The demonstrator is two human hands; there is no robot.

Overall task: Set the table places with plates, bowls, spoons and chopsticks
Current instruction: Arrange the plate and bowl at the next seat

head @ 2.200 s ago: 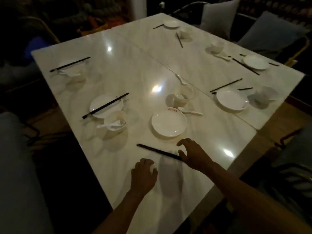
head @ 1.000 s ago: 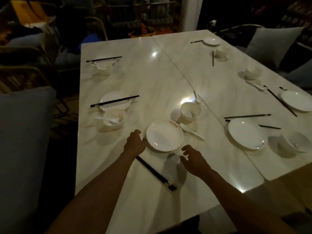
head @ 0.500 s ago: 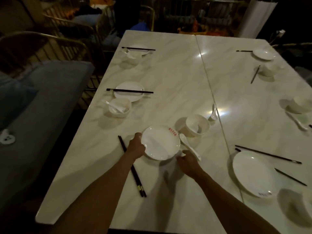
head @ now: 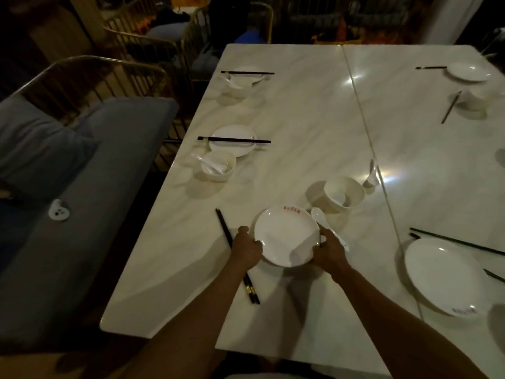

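White marble covers the table [head: 300, 110], and near its front edge a person holds a small white plate [head: 287, 236] with red lettering on its far rim. The left hand [head: 246, 248] grips the plate's left edge, thumb laid over the rim and the other fingers curled beneath it; the right hand [head: 329, 254] clasps the right edge the same way, fingers bent round the rim. I cannot tell whether the plate is lifted or resting on the marble. A pair of black chopsticks [head: 236, 255] lies just left of the plate, running under the left hand toward the table's front edge. A white spoon [head: 321, 218] lies touching the plate's right side, its handle passing behind the right hand. Just beyond it stands a white bowl [head: 344, 195], and another spoon [head: 371, 179] rests at the seam between the two tabletops. Farther along the left side, a second plate [head: 232, 132] carries chopsticks across it, with a bowl holding a spoon [head: 218, 166] beside it. A large plate [head: 442, 274] sits well apart on the right. A grey cushioned bench [head: 82, 187] runs along the left.
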